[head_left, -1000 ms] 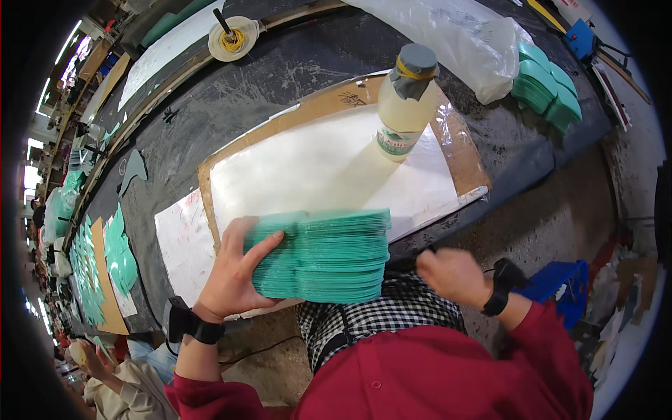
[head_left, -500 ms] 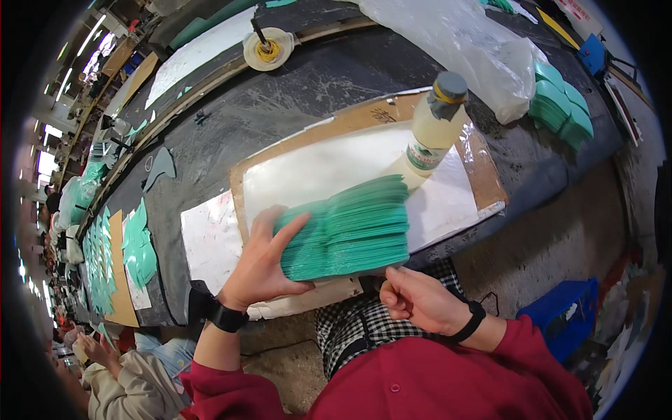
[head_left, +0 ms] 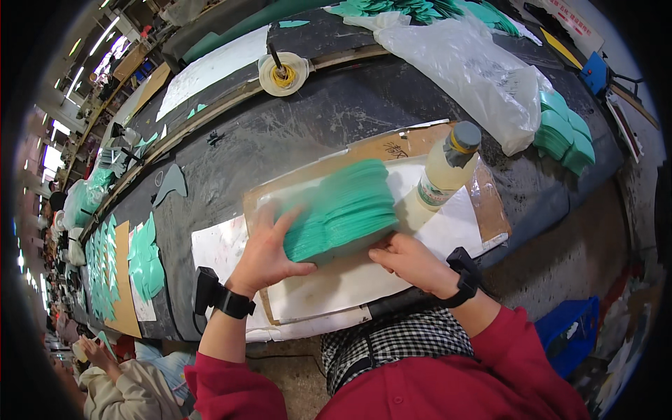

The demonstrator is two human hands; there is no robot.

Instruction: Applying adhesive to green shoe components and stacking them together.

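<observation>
A thick stack of green cut sheets is held between my two hands above a white-topped board. My left hand wraps its left end, the thumb along the near side and the fingers on the far side, slightly blurred. At the near right corner, my right hand has curled fingers gripping the lower edge; its fingertips are partly hidden. Just right of the stack stands a capped bottle of pale liquid on the same board.
A clear plastic bag and piled green pieces lie at the far right. More green pieces lie left. Beyond a wooden edge strip is a tape roll. Another person sits lower left; a blue crate stands lower right.
The stack has moved away from my body and left of the bottle, showing more of the board in front. My right hand has moved farther in over the board with it. The view has shifted.
</observation>
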